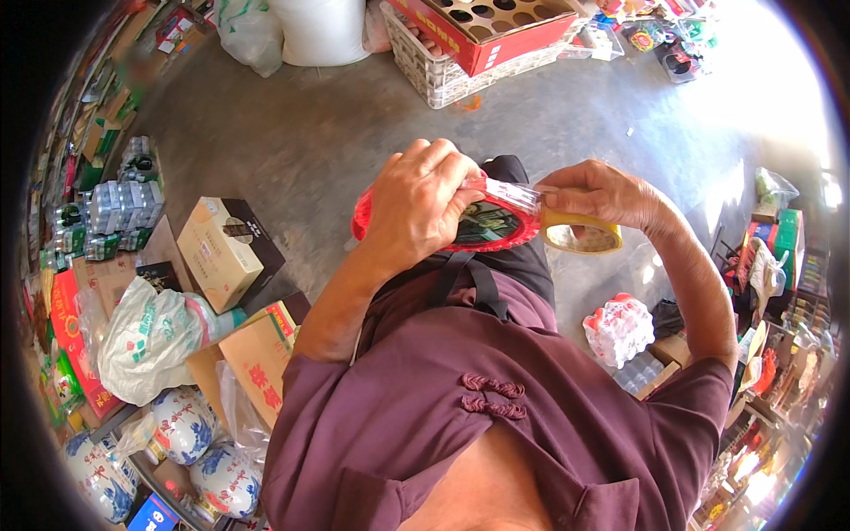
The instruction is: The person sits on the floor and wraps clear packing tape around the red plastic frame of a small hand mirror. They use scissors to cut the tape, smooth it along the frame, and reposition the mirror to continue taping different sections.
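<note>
A round mirror with a red plastic frame is held above my lap, and dark shapes show in its glass. My left hand grips the frame from above, its thumb near the upper edge. Clear tape lies over the frame's top and runs right to a roll of yellowish packing tape. My right hand holds that roll at its upper left, thumb and fingers pinching near where the tape leaves it. The frame's left end sticks out behind my left hand; the rest of that side is hidden.
Ahead on the concrete floor stands a white plastic crate under a red carton, beside a white sack. At left are a beige box, a plastic bag and blue-and-white jars. A plastic-wrapped red-and-white pack lies at right.
</note>
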Demonstrator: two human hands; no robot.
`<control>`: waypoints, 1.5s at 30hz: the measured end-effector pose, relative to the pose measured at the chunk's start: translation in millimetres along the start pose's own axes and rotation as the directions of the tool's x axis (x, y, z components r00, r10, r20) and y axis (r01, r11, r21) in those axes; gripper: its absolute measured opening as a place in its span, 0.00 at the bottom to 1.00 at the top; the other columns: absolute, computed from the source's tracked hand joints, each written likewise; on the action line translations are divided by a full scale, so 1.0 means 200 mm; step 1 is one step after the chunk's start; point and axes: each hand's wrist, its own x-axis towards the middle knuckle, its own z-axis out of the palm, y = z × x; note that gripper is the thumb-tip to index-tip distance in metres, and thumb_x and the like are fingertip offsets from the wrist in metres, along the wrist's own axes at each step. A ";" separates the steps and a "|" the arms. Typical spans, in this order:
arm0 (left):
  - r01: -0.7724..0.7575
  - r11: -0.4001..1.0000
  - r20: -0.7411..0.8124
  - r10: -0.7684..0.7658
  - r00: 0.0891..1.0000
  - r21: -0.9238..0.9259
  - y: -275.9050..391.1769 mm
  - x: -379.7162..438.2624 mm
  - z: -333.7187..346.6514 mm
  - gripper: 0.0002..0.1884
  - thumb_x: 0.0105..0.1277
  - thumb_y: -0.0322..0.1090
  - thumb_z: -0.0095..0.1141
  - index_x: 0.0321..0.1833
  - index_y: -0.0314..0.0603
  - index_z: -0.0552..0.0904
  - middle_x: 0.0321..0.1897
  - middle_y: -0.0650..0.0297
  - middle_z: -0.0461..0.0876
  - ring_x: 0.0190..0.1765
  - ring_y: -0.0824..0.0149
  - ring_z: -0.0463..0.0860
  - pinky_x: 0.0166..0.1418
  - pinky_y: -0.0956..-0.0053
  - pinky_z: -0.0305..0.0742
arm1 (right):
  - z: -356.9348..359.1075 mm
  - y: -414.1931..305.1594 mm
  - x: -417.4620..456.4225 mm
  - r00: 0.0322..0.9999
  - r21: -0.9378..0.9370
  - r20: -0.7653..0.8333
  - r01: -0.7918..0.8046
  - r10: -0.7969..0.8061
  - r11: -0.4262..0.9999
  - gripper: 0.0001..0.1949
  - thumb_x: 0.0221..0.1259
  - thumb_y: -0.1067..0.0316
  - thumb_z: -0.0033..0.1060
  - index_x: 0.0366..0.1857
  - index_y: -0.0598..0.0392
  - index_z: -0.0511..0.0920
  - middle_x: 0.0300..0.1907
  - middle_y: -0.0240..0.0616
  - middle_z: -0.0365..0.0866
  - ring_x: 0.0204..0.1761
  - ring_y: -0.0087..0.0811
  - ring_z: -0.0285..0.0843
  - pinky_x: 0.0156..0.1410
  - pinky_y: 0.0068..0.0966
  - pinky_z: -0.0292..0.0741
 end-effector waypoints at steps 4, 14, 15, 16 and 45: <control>-0.013 1.000 -0.028 0.013 1.000 -0.021 -0.02 0.00 -0.01 0.06 0.63 0.38 0.62 0.36 0.47 0.80 0.32 0.67 0.77 0.39 0.60 0.78 0.41 0.63 0.70 | 0.01 0.02 -0.01 0.999 0.082 -0.036 0.041 -0.038 0.996 0.23 0.68 0.52 0.59 0.58 0.60 0.79 0.36 0.37 0.85 0.29 0.22 0.79 0.34 0.20 0.77; 0.048 0.995 -0.038 -0.052 0.998 -0.086 -0.05 0.00 -0.07 0.07 0.57 0.28 0.65 0.34 0.40 0.79 0.29 0.63 0.75 0.32 0.60 0.76 0.36 0.68 0.72 | -0.02 0.11 0.00 0.995 -0.127 -0.056 0.077 -0.085 0.989 0.15 0.65 0.59 0.58 0.48 0.56 0.85 0.36 0.35 0.87 0.37 0.23 0.80 0.45 0.25 0.77; 0.044 0.995 -0.054 -0.049 0.997 -0.090 -0.06 0.00 -0.06 0.07 0.57 0.28 0.65 0.34 0.40 0.79 0.29 0.62 0.75 0.32 0.60 0.76 0.36 0.68 0.72 | -0.02 0.11 0.01 0.996 -0.118 -0.056 0.060 -0.067 0.991 0.14 0.65 0.60 0.58 0.47 0.56 0.86 0.36 0.35 0.87 0.38 0.23 0.81 0.46 0.25 0.77; 0.040 0.995 -0.069 -0.046 0.997 -0.095 -0.08 -0.01 -0.06 0.07 0.57 0.28 0.65 0.34 0.40 0.79 0.29 0.62 0.75 0.32 0.60 0.76 0.36 0.68 0.72 | -0.02 0.11 0.02 0.994 -0.114 -0.070 0.073 -0.082 0.991 0.14 0.65 0.60 0.59 0.47 0.56 0.86 0.36 0.35 0.87 0.38 0.23 0.81 0.46 0.25 0.77; 0.217 0.944 -0.007 -0.226 0.974 -0.248 -0.13 -0.08 -0.19 0.05 0.60 0.25 0.63 0.37 0.36 0.80 0.32 0.59 0.77 0.35 0.57 0.79 0.39 0.67 0.75 | 0.01 0.02 0.22 0.985 -0.141 -0.032 0.163 -0.169 0.977 0.12 0.59 0.63 0.65 0.38 0.61 0.86 0.28 0.31 0.85 0.31 0.17 0.77 0.38 0.22 0.76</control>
